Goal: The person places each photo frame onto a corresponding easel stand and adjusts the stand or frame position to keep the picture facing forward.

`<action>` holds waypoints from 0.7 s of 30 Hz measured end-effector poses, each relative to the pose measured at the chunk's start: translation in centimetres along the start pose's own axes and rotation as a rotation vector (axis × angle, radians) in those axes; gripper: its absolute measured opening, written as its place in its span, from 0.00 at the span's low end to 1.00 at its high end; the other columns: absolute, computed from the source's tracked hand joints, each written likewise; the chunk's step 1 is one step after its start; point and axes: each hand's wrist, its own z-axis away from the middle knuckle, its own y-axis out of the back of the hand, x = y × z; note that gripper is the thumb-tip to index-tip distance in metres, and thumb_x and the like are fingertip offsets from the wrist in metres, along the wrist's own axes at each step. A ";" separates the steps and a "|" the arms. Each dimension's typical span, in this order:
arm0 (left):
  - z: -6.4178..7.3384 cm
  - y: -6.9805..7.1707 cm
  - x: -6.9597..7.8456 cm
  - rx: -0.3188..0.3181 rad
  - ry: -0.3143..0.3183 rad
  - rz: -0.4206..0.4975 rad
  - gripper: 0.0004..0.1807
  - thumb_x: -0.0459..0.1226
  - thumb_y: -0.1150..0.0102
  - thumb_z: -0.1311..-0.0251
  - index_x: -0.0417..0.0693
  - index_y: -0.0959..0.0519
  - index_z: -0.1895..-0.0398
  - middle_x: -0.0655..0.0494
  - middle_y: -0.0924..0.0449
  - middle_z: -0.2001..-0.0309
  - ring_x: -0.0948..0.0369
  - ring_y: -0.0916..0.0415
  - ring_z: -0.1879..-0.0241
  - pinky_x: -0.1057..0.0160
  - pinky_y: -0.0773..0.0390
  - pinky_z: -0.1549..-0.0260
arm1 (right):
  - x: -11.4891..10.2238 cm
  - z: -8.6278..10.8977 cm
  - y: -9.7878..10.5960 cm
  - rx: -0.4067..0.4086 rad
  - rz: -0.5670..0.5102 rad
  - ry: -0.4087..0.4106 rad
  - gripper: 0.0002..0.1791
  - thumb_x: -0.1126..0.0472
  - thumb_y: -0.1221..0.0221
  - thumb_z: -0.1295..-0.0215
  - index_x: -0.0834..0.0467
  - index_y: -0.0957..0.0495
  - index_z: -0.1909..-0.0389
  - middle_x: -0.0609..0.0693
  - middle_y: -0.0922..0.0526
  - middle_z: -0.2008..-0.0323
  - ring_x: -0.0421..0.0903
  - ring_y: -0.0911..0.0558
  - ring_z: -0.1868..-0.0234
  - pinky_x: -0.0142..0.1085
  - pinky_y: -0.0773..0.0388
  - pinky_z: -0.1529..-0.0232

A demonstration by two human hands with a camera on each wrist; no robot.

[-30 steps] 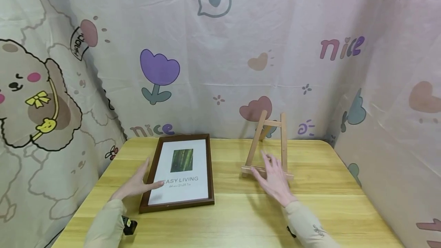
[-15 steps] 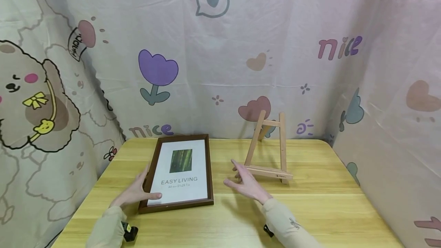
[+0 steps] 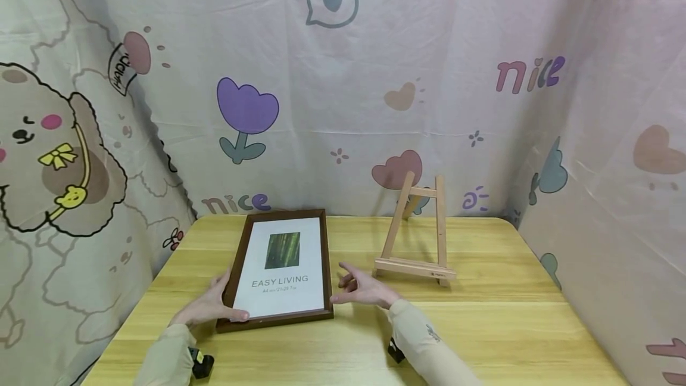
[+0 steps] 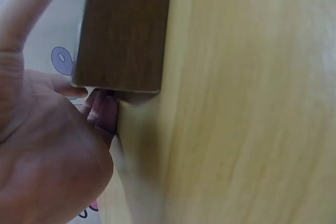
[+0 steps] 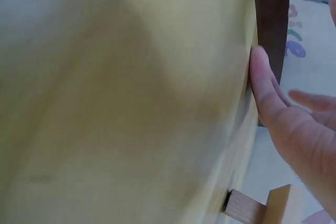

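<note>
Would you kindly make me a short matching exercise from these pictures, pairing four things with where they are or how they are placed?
Things:
1. picture frame
2. wooden easel
3. left hand
4. right hand

Places and states:
A. at the right side of the picture frame
B. standing upright
C. lying face up on the table
D. at the left side of the picture frame

Right pairs: 1-C, 2-B, 3-D, 4-A
</note>
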 end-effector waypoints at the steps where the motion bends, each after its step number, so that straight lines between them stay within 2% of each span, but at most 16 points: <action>1: 0.0 0.0 0.0 -0.003 -0.002 -0.001 0.78 0.52 0.22 0.56 0.32 0.74 0.22 0.17 0.72 0.27 0.20 0.64 0.28 0.20 0.45 0.36 | 0.0 -0.1 0.0 -0.009 -0.011 -0.007 0.57 0.51 0.29 0.41 0.59 0.53 0.20 0.58 0.24 0.41 0.49 0.22 0.44 0.50 0.23 0.38; 5: 0.0 0.0 0.0 -0.010 0.003 -0.005 0.79 0.53 0.21 0.57 0.29 0.73 0.23 0.18 0.70 0.27 0.20 0.62 0.28 0.22 0.43 0.35 | 0.2 -0.8 -0.1 -0.032 -0.032 -0.029 0.57 0.54 0.27 0.43 0.60 0.52 0.20 0.55 0.23 0.45 0.46 0.23 0.48 0.43 0.23 0.40; 11: 0.1 -0.1 -0.1 -0.009 -0.001 -0.009 0.78 0.52 0.20 0.58 0.29 0.71 0.22 0.18 0.68 0.27 0.21 0.60 0.29 0.23 0.42 0.36 | 0.3 -1.3 -0.1 -0.067 -0.054 -0.033 0.57 0.61 0.26 0.45 0.64 0.52 0.21 0.55 0.24 0.48 0.45 0.27 0.55 0.33 0.26 0.52; 21: 0.1 -0.6 0.3 -0.043 -0.011 -0.021 0.77 0.51 0.19 0.59 0.30 0.69 0.22 0.21 0.66 0.27 0.23 0.56 0.30 0.21 0.44 0.36 | 0.1 -1.3 -0.6 -0.076 0.012 -0.046 0.62 0.65 0.24 0.52 0.66 0.53 0.21 0.53 0.26 0.52 0.46 0.28 0.58 0.31 0.26 0.58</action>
